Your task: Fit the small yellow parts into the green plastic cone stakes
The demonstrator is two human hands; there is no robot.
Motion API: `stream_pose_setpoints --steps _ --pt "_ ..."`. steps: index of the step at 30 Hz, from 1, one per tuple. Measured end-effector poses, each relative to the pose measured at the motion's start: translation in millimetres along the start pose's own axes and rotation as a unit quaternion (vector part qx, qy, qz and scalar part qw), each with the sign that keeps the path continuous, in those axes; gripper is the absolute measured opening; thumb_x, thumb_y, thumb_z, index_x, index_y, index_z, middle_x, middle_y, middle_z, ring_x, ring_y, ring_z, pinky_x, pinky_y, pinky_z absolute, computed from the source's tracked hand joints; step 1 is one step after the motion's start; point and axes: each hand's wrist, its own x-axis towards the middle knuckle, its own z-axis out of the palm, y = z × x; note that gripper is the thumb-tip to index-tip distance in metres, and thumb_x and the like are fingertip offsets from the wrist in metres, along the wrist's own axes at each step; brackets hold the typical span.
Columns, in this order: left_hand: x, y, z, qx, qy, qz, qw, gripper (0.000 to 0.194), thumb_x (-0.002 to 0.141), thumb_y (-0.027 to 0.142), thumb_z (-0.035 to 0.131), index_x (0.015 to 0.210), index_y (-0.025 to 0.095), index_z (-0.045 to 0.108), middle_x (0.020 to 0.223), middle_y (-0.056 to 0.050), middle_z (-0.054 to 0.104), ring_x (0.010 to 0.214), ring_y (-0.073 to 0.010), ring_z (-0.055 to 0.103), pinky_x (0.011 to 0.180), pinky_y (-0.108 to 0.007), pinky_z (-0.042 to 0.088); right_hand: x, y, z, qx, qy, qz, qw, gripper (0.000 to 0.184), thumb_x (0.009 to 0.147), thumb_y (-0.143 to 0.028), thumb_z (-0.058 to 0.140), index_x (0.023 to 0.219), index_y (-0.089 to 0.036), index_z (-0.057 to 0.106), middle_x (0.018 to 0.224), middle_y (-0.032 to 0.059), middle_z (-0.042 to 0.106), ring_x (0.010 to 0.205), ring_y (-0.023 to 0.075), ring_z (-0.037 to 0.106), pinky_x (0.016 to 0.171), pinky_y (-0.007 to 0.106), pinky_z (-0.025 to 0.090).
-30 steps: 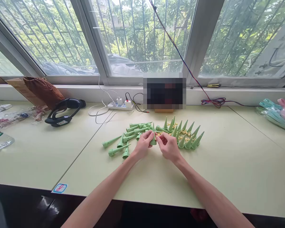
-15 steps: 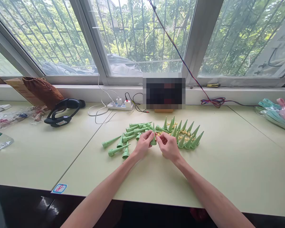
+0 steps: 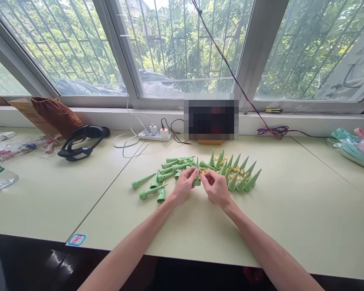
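Note:
In my left hand (image 3: 185, 182) a green plastic plant-watering spike (image 3: 197, 177) stands upright, point up, between thumb and fingers. My right hand (image 3: 215, 186) is closed in a pinch against the spike's right side, on what looks like a small yellow plastic piece, mostly hidden by the fingertips. To the left lies a loose heap of green spikes (image 3: 153, 193), most on their sides. Several more spikes (image 3: 252, 181) stand upright in rows at the right. Small yellow pieces (image 3: 239, 178) are scattered among these standing spikes.
Behind the spikes are a power strip (image 3: 154, 135) with cables and a blurred-out dark device (image 3: 211, 119). A black headset (image 3: 83, 143) and brown pouch (image 3: 56, 115) sit at left, near a bottle (image 3: 1, 178). Bagged teal and pink items (image 3: 353, 145) lie at far right.
The whole view has shifted slightly. Both hands keep their hold at the same spike, with hardly any visible movement.

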Motion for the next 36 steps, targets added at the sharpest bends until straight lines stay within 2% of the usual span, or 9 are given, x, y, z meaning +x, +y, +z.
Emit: stream_pose_setpoints --steps 7,11,13,15,17,20,26,31,36 --pt "3.6 3.2 -3.5 0.065 0.022 0.031 0.997 0.036 0.083 0.053 0.056 0.076 0.018 0.057 0.066 0.001 0.046 0.057 -0.0094 0.039 0.048 -0.021 0.033 1.7 -2.4 -7.1 -0.063 0.028 -0.033 0.997 0.033 0.097 -0.039 0.045 0.074 -0.018 0.058 0.061 -0.0011 0.054 0.053 0.0121 0.045 0.052 0.025 0.036" --pt "7.8 -2.3 -5.6 0.16 0.018 0.079 0.984 0.035 0.084 0.043 0.053 0.061 0.017 0.052 0.06 0.001 0.045 0.055 -0.0101 0.04 0.051 -0.023 0.032 7.3 -4.8 -18.6 -0.125 0.036 -0.066 0.989 0.036 0.099 -0.038 0.042 0.069 -0.02 0.051 0.056 -0.0028 0.045 0.051 0.0121 0.04 0.052 0.025 0.033" --pt "8.3 -5.6 -6.1 0.199 0.032 0.09 0.975 0.025 0.082 0.038 0.055 0.068 0.017 0.057 0.058 0.001 0.048 0.055 -0.0114 0.043 0.053 -0.024 0.033 11.1 -5.4 -23.8 -0.152 0.016 -0.084 0.985 0.035 0.1 -0.036 0.041 0.07 -0.02 0.05 0.058 -0.0022 0.045 0.052 0.0126 0.039 0.053 0.025 0.033" --pt "7.5 -8.6 -6.7 0.224 0.037 0.086 0.97 0.018 0.08 0.033 0.057 0.089 0.018 0.062 0.056 0.003 0.051 0.054 -0.013 0.046 0.055 -0.025 0.034 14.4 -6.0 -27.8 -0.169 -0.02 -0.094 0.981 0.034 0.1 -0.035 0.039 0.07 -0.021 0.048 0.058 -0.0019 0.046 0.051 0.013 0.039 0.052 0.026 0.032" --pt "5.9 -11.4 -7.6 0.247 0.028 0.084 0.965 0.03 0.078 0.027 0.057 0.106 0.018 0.06 0.053 0.004 0.052 0.051 -0.014 0.047 0.055 -0.026 0.033 16.9 -6.5 -30.7 -0.187 -0.054 -0.095 0.976 0.033 0.1 -0.033 0.039 0.069 -0.021 0.046 0.057 -0.0016 0.047 0.05 0.0133 0.039 0.051 0.026 0.031" --pt "3.4 -14.8 -9.5 0.29 0.018 0.093 0.952 0.035 0.077 0.022 0.055 0.112 0.019 0.058 0.05 0.006 0.047 0.049 -0.0144 0.044 0.053 -0.026 0.029 19.0 -6.7 -34.0 -0.217 -0.079 -0.095 0.968 0.032 0.099 -0.029 0.039 0.069 -0.021 0.045 0.058 -0.0009 0.049 0.05 0.0139 0.042 0.05 0.026 0.03" --pt "2.1 -17.0 -12.3 0.362 0.042 0.111 0.925 0.026 0.075 0.02 0.055 0.1 0.02 0.063 0.052 0.004 0.047 0.051 -0.0155 0.044 0.053 -0.028 0.024 14.5 -0.1 -31.5 -0.268 -0.076 -0.103 0.955 0.029 0.097 -0.023 0.038 0.069 -0.021 0.046 0.062 0.0011 0.051 0.053 0.0151 0.046 0.052 0.027 0.033" --pt "2.9 -12.6 -12.5 0.356 0.045 0.112 0.927 0.019 0.077 0.023 0.056 0.093 0.021 0.065 0.051 0.004 0.046 0.052 -0.0156 0.044 0.055 -0.027 0.026 5.9 10.3 -22.1 -0.249 -0.08 -0.111 0.959 0.025 0.096 -0.018 0.039 0.076 -0.019 0.054 0.069 0.0036 0.058 0.06 0.0169 0.053 0.055 0.027 0.038" --pt "4.7 -4.9 -12.7 0.333 0.086 0.135 0.929 0.014 0.084 0.03 0.052 0.084 0.021 0.064 0.05 0.004 0.043 0.048 -0.0135 0.04 0.055 -0.027 0.026 5.3 17.3 -21.8 -0.232 -0.072 -0.117 0.963 0.023 0.096 -0.017 0.04 0.084 -0.019 0.06 0.077 0.0057 0.061 0.067 0.0186 0.057 0.06 0.029 0.042"
